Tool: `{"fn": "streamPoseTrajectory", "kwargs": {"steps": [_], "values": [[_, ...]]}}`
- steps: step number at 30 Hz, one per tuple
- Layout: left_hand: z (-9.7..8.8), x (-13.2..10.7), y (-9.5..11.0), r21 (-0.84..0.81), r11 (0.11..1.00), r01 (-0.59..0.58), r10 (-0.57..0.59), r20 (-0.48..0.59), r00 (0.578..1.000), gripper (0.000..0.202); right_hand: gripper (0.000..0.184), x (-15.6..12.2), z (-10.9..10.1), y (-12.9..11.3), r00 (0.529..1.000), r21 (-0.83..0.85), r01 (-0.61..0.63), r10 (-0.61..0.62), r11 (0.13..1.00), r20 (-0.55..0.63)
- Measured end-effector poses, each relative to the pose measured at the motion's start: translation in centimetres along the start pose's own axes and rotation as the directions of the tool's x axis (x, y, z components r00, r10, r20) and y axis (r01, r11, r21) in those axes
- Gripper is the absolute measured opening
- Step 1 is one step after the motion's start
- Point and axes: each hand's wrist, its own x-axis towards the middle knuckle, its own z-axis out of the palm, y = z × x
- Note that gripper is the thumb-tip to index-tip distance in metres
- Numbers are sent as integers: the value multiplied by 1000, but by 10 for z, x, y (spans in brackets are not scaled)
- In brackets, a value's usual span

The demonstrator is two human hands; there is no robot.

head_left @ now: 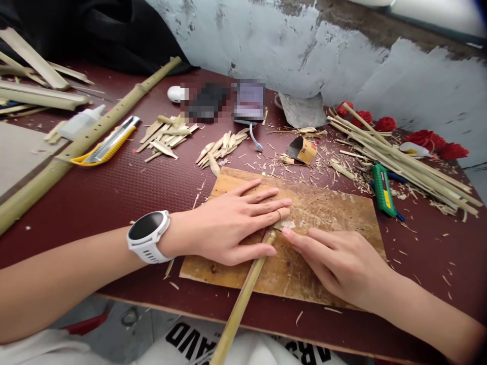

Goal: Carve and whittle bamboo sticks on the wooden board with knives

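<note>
My left hand [232,223], with a white watch [149,236] on its wrist, lies on a scratched wooden board [335,213]. Its fingers are stretched out and pressed over the tip of a bamboo stick [239,304]. The stick slants from the board down toward my lap. My right hand [338,261] rests on the board just right of the stick's tip. Its fingers are closed in a pinch on a small blade at the tip; the blade is mostly hidden.
A long bamboo pole [76,147], a yellow box cutter [108,144] and cut bamboo slivers [167,136] lie at the left. A bundle of thin bamboo strips [399,159], a green cutter [382,190], red flowers [422,138] and a tape roll [304,149] lie at the right. Shavings litter the dark red table [125,192].
</note>
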Motion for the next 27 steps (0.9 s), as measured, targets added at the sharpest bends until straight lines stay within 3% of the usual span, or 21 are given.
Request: {"fn": "streamPoseTrajectory", "kwargs": {"steps": [19, 27], "values": [[-1, 2, 1, 22, 1000, 17, -18, 40, 999, 74, 34, -1, -10, 5, 999, -36, 32, -32, 999, 4], [-2, 2, 0, 26, 1000, 10, -11, 44, 999, 75, 34, -2, -6, 9, 1000, 34, 2, -3, 999, 25]]}}
